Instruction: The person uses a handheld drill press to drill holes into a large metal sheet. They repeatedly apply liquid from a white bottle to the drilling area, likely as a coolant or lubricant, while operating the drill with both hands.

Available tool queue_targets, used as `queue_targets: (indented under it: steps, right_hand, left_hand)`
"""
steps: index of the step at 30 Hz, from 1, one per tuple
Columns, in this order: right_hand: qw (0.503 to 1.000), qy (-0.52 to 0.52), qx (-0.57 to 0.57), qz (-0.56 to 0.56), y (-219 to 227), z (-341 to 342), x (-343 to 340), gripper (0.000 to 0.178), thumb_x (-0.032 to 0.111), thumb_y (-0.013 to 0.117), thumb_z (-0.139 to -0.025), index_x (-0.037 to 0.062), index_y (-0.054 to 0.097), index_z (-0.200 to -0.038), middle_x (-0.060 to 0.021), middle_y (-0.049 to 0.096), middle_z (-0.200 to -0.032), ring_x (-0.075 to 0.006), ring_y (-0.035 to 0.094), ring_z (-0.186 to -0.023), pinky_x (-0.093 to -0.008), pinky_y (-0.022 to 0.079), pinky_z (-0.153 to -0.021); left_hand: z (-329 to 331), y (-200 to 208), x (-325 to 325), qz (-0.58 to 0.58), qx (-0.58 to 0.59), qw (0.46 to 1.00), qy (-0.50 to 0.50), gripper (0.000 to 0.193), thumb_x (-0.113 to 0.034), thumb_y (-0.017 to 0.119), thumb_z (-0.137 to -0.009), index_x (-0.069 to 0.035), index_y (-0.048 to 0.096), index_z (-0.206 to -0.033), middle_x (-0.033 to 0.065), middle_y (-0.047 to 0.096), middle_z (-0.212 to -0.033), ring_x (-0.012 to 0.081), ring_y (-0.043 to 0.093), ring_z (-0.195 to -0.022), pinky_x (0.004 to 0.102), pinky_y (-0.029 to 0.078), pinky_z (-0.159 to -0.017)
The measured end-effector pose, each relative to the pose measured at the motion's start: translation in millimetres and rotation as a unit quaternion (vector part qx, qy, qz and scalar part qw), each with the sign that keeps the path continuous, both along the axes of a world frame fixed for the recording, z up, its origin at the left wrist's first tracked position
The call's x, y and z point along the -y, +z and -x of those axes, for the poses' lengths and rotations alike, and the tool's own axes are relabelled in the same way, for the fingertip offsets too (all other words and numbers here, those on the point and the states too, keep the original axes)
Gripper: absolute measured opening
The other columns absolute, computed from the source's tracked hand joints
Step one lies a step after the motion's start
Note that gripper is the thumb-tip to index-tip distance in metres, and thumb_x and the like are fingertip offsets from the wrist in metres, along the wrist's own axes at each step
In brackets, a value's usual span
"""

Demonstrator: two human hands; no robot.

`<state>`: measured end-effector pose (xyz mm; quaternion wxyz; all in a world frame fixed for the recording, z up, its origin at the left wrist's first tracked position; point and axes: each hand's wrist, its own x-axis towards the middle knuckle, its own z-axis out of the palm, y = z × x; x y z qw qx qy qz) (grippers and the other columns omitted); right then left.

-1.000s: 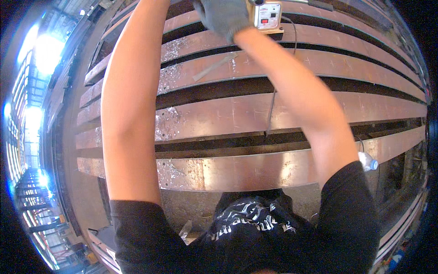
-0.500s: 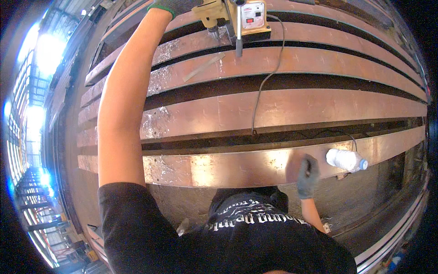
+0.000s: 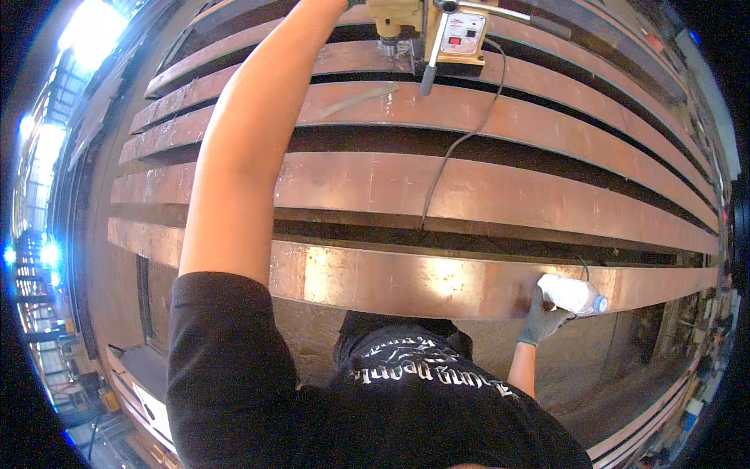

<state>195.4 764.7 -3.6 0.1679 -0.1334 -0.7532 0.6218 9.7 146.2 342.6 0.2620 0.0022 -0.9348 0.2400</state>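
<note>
At the right, my right hand [image 3: 544, 319], in a grey glove, is closed around the near side of a clear plastic bottle [image 3: 569, 293] with a blue cap. The bottle lies on its side over the nearest steel beam [image 3: 375, 275]; some of my fingers are hidden behind it. My left arm stretches far forward to a yellow magnetic drill [image 3: 461, 39]. Only a sliver of the left glove shows at the top edge beside the drill, so its fingers are out of sight. The drill stands on one of the farther beams, its chuck [image 3: 390, 47] pointing down.
Several long, rust-brown flat beams [image 3: 500, 187] run left to right with dark gaps between them. A flat metal strip [image 3: 359, 101] lies on one beam near the drill. The drill's cable [image 3: 461, 139] trails across the beams toward me. Concrete floor [image 3: 312, 332] shows below.
My right hand has moved from beside the bottle to close around it. The view has turned, shifting the drill rightward in the picture; my left arm still reaches toward it.
</note>
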Motion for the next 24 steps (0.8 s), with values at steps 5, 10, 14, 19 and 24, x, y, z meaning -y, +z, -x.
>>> queue_targets:
  steps: [5, 10, 14, 19, 24]
  right_hand:
    - [0.997, 0.049, -0.009, -0.059, -5.2, 12.5, -0.1, 0.083, 0.020, 0.087, -0.084, -0.0023, 0.040, -0.148, -0.0171, 0.059, -0.141, -0.0269, 0.062, -0.121, -0.0395, 0.051, -0.104]
    - [0.999, 0.013, -0.010, -0.031, -6.6, 31.3, -4.7, 0.069, 0.019, 0.088, -0.083, -0.0049, 0.053, -0.137, -0.0149, 0.067, -0.128, -0.0245, 0.067, -0.108, -0.0380, 0.056, -0.096]
    - [0.996, 0.052, 0.019, -0.067, -20.2, 51.3, -8.5, 0.062, 0.014, 0.088, -0.082, -0.0036, 0.057, -0.134, -0.0116, 0.068, -0.122, -0.0227, 0.067, -0.104, -0.0371, 0.057, -0.090]
    - [0.973, 0.190, 0.009, 0.132, 15.2, 49.7, 96.2, 0.074, 0.012, 0.085, -0.083, 0.0009, 0.047, -0.146, -0.0075, 0.063, -0.127, -0.0199, 0.063, -0.111, -0.0353, 0.052, -0.098]
    - [0.877, 0.367, 0.114, 0.289, 15.4, 55.2, 174.6, 0.059, 0.018, 0.077, -0.089, 0.0026, 0.054, -0.141, -0.0074, 0.065, -0.125, -0.0217, 0.064, -0.112, -0.0378, 0.054, -0.098]
  left_hand:
    - [-3.3, 3.3, -0.2, -0.041, 0.008, 0.999, 0.007, 0.025, -0.032, 0.069, -0.081, -0.009, 0.078, -0.078, 0.0173, 0.074, -0.079, 0.0354, 0.074, -0.079, 0.0487, 0.058, -0.072]
    - [-9.6, 2.8, 1.7, -0.034, -0.003, 0.999, 0.002, 0.025, -0.031, 0.069, -0.081, -0.007, 0.078, -0.078, 0.0174, 0.074, -0.079, 0.0360, 0.074, -0.079, 0.0485, 0.059, -0.073]
    - [-5.5, 0.0, 2.1, -0.031, -0.012, 0.999, -0.001, 0.024, -0.030, 0.069, -0.080, -0.008, 0.078, -0.078, 0.0176, 0.074, -0.079, 0.0356, 0.074, -0.079, 0.0482, 0.059, -0.072]
    - [-4.5, -2.0, 1.9, -0.045, -0.007, 0.999, 0.017, 0.023, -0.030, 0.069, -0.081, -0.009, 0.078, -0.078, 0.0177, 0.074, -0.080, 0.0353, 0.074, -0.079, 0.0480, 0.059, -0.071]
    - [-6.5, 1.2, -0.1, -0.054, -0.004, 0.998, 0.010, 0.026, -0.034, 0.069, -0.083, -0.010, 0.078, -0.079, 0.0171, 0.074, -0.080, 0.0354, 0.074, -0.079, 0.0476, 0.059, -0.072]
